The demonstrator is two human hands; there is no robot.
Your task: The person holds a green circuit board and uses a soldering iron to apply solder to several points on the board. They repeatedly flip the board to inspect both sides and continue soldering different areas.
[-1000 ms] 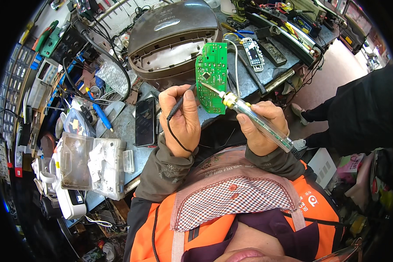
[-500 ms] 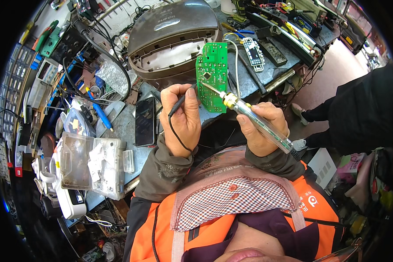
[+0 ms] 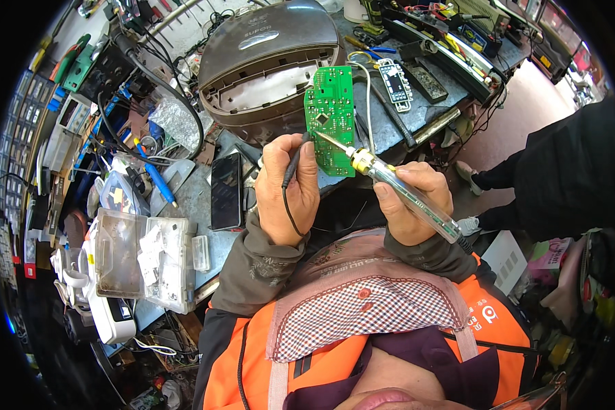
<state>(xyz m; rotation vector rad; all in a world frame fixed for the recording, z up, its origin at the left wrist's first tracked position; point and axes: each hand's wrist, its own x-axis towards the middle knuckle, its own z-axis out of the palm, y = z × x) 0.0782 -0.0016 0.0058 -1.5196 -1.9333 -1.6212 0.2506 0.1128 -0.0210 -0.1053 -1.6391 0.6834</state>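
My left hand [image 3: 288,195] is closed around a black test probe [image 3: 292,167], whose thin cable runs down over the palm. Just above those fingers a green circuit board [image 3: 336,102] stands nearly upright; whether they also grip its edge, I cannot tell. My right hand [image 3: 420,205] is wrapped round a soldering iron [image 3: 386,174] with a clear handle and a yellow collar. Its pointed tip is at the board's left half, below a square black chip, close to the probe's end. Whether either tip touches the board is too small to make out.
Behind the board sits a brown appliance housing [image 3: 273,41] with an open front. A phone [image 3: 226,191] and a clear parts box [image 3: 167,263] lie to the left, near a blue pen-like tool [image 3: 160,183]. A white frame [image 3: 395,85] lies right. Another person's dark-clothed leg [image 3: 526,184] is beside the bench.
My left hand has shifted slightly right, and its probe now stands steeper. The board has moved a little to the left, while the soldering iron has hardly moved.
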